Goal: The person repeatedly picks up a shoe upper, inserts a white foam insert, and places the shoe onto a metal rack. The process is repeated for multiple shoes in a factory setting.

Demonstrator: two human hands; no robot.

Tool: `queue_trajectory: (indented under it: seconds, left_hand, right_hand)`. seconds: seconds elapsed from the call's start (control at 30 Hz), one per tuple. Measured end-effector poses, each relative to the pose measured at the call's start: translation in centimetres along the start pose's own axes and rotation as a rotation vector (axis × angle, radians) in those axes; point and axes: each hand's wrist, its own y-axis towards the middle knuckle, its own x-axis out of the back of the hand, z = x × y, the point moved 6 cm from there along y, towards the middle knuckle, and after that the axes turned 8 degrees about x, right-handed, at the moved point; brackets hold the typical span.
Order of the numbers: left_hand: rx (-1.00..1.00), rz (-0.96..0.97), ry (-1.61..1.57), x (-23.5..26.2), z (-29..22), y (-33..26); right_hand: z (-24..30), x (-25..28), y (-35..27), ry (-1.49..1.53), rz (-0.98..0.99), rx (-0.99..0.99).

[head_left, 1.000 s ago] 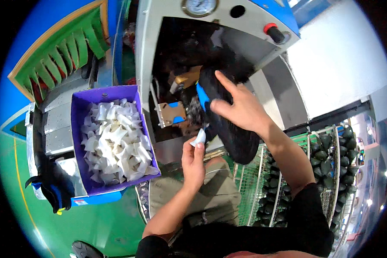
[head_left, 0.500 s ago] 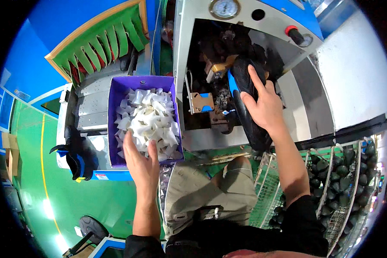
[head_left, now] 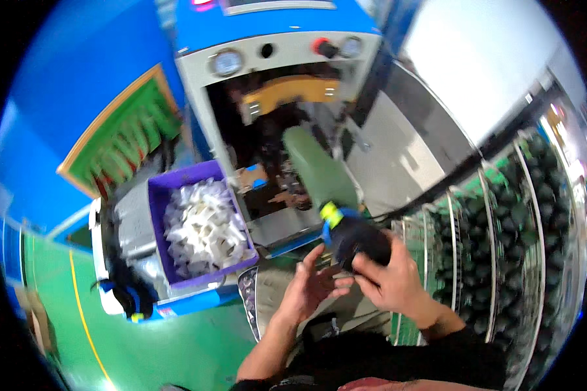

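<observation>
In my right hand (head_left: 398,280) is a black shoe upper (head_left: 365,246) with blue trim and a bright yellow tab, gripped near its lower end. Its tabbed end is close to the near end of a green shoe last (head_left: 319,166) that sticks out of the machine. Beside the upper, on its left, my left hand (head_left: 310,287) has its fingers apart and is empty. Motion blurs the upper, so I cannot tell whether it touches the last.
A blue and grey machine (head_left: 274,40) with gauges stands ahead. On the left, a purple box (head_left: 155,208) of white pieces sits by a green-flapped opening (head_left: 134,133) and another black-and-blue shoe upper (head_left: 125,293). Wire racks (head_left: 453,260) with dark rounded pieces stand right.
The black shoe upper has come off the machine toward me in my right hand, exposing the green last. My left hand has moved from the purple box to beside the upper. The view has shifted.
</observation>
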Motion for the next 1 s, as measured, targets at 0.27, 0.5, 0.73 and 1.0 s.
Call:
queue_trajectory:
  seconds: [0.27, 0.5, 0.73, 1.0]
  left_hand:
    - [0.232, -0.217, 0.169, 8.9, 8.8, -1.2]
    - [0.02, -0.036, 0.741, 7.7, 5.8, -1.9]
    - [0.029, -0.127, 1.021, 7.7, 8.5, -1.2]
    - [-0.106, 0.116, 1.715, 2.9, 12.6, 0.0]
  right_hand:
    - [-7.1, -5.2, 0.7, 1.622, 0.026, -0.758]
    - [-5.6, -9.7, 9.5, 2.15, -0.448, -0.558]
    - [-7.0, 7.1, -13.2, 0.487, -0.396, -0.445]
    - [-3.5, 16.6, -31.2, -0.332, -0.779, -1.277]
